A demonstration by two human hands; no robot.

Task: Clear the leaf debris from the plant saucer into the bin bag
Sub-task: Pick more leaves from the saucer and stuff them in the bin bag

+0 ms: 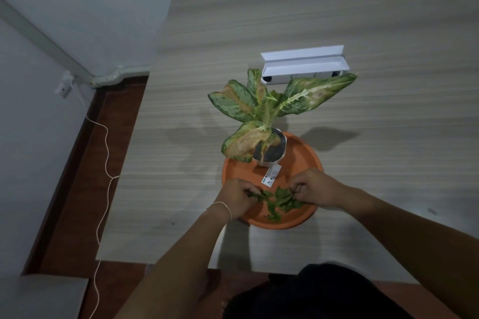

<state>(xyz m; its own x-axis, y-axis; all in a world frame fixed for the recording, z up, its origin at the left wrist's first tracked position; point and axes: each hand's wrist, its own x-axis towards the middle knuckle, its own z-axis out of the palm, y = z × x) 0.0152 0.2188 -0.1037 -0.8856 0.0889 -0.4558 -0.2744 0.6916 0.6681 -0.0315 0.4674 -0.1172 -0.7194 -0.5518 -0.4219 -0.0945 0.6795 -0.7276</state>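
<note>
An orange round plant saucer [305, 155] sits on the wooden table. At its back stands a white pot with a plant [261, 109] of large speckled green and browned leaves. Small green leaf debris [281, 199] lies on the saucer's near part. My left hand [237, 197] pinches leaves at the left end of the pile, and my right hand [315, 188] pinches leaves at its right end. A white label [270, 176] hangs from the pot. No bin bag is in view.
A white open box [303, 65] lies on the table behind the plant. The table's left edge drops to a reddish floor where a thin white cable [106, 142] runs to a wall plug. A dark shape, probably my clothing [324, 292], fills the bottom of the view.
</note>
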